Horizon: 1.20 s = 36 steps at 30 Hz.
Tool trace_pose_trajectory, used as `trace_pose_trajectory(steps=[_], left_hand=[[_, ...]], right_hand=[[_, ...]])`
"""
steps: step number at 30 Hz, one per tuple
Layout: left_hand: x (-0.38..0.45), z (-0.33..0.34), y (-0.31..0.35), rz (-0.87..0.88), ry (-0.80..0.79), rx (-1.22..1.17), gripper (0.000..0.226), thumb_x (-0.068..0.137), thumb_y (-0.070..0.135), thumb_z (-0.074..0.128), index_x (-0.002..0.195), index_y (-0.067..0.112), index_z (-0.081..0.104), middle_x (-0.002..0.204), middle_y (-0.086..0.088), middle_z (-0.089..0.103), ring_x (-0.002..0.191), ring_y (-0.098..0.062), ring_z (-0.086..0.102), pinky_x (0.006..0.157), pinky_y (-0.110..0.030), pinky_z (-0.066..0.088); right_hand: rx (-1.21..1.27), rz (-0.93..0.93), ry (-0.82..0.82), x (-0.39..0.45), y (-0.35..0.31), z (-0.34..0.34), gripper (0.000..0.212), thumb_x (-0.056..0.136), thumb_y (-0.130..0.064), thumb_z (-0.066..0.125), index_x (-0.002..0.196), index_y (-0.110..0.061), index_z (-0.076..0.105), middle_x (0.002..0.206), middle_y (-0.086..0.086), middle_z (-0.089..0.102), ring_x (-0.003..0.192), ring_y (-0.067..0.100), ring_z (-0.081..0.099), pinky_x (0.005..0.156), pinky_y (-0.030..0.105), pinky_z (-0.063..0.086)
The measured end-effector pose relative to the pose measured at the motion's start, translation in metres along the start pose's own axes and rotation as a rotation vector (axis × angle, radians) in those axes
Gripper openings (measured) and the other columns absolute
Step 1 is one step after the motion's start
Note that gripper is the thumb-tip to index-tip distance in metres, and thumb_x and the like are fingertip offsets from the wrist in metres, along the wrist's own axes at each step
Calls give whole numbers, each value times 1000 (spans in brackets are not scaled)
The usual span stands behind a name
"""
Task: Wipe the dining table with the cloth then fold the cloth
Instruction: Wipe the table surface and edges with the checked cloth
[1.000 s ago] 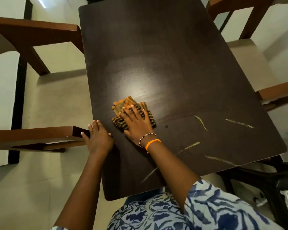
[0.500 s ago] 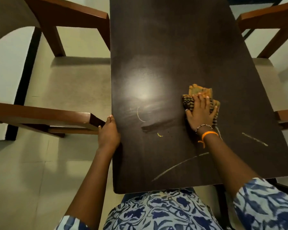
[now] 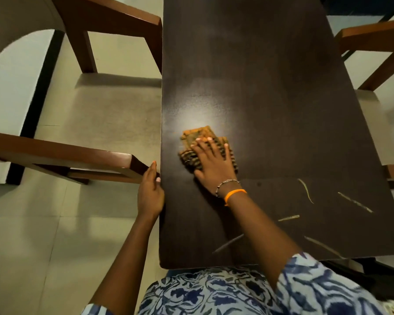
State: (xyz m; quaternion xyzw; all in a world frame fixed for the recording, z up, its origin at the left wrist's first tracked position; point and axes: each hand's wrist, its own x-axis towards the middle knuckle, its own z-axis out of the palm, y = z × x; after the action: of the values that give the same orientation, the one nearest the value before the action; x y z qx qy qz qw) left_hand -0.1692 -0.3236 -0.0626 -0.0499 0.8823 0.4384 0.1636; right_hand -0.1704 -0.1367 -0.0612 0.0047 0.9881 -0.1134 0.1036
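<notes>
Two steps face us and we are in the first: our right hand [image 3: 214,163] presses flat, fingers spread, on the bunched orange-and-black checked cloth [image 3: 197,144] at the dark rectangular wooden dining table's [image 3: 271,87] nine-o'clock side, our left hand [image 3: 149,193] clasps that edge, and the pale smears [image 3: 307,192] at four o'clock likely call for the next sweep.

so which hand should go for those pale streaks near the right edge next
Right. The right hand already lies flat on the cloth on the table, with the streaks on its side. The left hand holds the table's left edge, farthest from them.
</notes>
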Motion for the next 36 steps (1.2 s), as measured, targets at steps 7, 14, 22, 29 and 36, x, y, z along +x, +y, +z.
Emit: trace_pose_trajectory(steps=[7, 14, 22, 29, 36], left_hand=[[19, -8, 2, 6, 75, -92, 30, 92, 7, 53, 121, 9, 62, 122, -8, 63, 110, -20, 59, 94, -32, 48], [31, -7, 0, -106, 52, -283, 28, 85, -1, 60, 111, 6, 67, 114, -12, 67, 104, -23, 63, 92, -33, 50], [36, -14, 5, -135, -28, -289, 24, 85, -5, 57, 105, 3, 69, 97, -4, 68, 93, -18, 62, 91, -39, 50], [8, -11, -9, -201, -30, -173, 19, 91, 7, 53, 99, 4, 70, 97, -14, 69, 98, -27, 63, 85, -40, 49], [-36, -2, 15, -158, 233, -13, 32, 89, 7, 57, 120, 15, 63, 122, -7, 60, 113, -24, 56, 86, -25, 42]], right_hand=[[107, 542, 139, -37, 133, -29, 65, 86, -27, 52, 145, -20, 25, 156, 1, 17, 145, 23, 6, 113, 59, 1], [123, 666, 199, -13, 71, -16, 67, 86, -28, 52, 145, -19, 22, 157, 2, 13, 145, 25, 1, 113, 59, -1], [92, 93, 12, 60, -80, 4, 66, 89, -35, 45, 147, -22, 16, 158, -1, 3, 145, 23, -5, 112, 56, -7], [60, -153, -13, 29, -87, 15, 62, 88, -36, 46, 145, -23, 23, 158, -3, 10, 145, 21, -3, 113, 53, -9], [23, -155, 35, -13, -21, 10, 67, 86, -37, 48, 146, -23, 22, 157, -2, 14, 145, 20, 3, 113, 49, -12]])
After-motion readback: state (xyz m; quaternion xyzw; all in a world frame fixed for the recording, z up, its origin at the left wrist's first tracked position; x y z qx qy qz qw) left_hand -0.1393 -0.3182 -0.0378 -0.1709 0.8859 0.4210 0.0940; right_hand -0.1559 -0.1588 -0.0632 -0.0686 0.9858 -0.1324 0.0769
